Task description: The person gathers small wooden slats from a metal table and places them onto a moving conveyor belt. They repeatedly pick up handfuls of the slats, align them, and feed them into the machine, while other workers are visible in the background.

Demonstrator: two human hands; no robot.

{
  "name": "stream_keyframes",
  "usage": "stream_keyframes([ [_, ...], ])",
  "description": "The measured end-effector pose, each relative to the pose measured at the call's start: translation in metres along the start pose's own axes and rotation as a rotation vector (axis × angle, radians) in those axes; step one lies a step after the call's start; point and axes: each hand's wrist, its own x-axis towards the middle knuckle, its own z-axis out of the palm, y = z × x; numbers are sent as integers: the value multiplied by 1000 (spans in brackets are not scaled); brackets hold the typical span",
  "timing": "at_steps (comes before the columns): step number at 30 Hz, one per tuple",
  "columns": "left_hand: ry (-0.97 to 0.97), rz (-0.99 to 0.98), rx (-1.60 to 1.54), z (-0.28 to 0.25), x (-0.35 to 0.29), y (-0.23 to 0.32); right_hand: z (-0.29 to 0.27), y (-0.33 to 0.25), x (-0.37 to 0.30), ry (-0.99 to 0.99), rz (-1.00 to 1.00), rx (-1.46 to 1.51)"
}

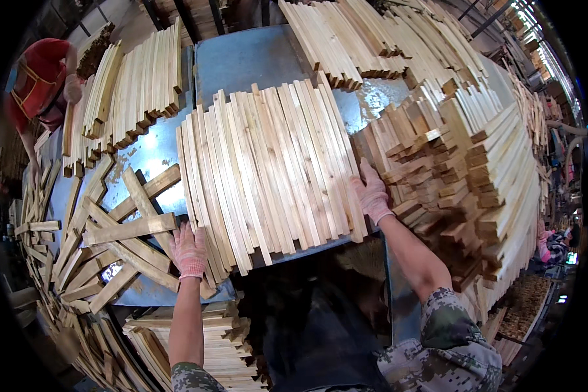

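A row of pale wooden strips point(268, 170) lies side by side on the blue metal table point(242, 59) in front of me, its near ends uneven. My left hand point(189, 251), in a light knitted glove, is at the row's near left side, fingers stretched out against the outer strips. At the opposite side my right hand point(371, 195), gloved too, lies flat along the rightmost strip with its fingers extended. Both hands are open, and the row sits between them. Part of the right palm is turned out of sight.
Crossed loose offcuts point(127, 228) cover the table at left. Stacked strips point(496, 176) rise close by my right arm. More rows of strips point(140, 85) lie at the far left, where a person in red point(42, 81) stands. Another stack point(222, 346) sits below the table's near edge.
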Motion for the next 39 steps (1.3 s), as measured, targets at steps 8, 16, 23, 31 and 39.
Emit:
stream_keyframes([
  [8,109,9,-175,55,98,-38,14,24,50,41,-59,205],
  [16,-155,-296,-1225,5,93,29,19,4,41,-85,67,536],
  [23,-416,-377,-1408,-15,85,23,4,-3,25,-313,303,765],
  [31,-594,-354,-1382,3,62,-4,-29,-10,-20,-453,562,991],
  [39,-608,-459,-1424,-28,-9,19,-73,-29,-67,-560,644,1081],
])
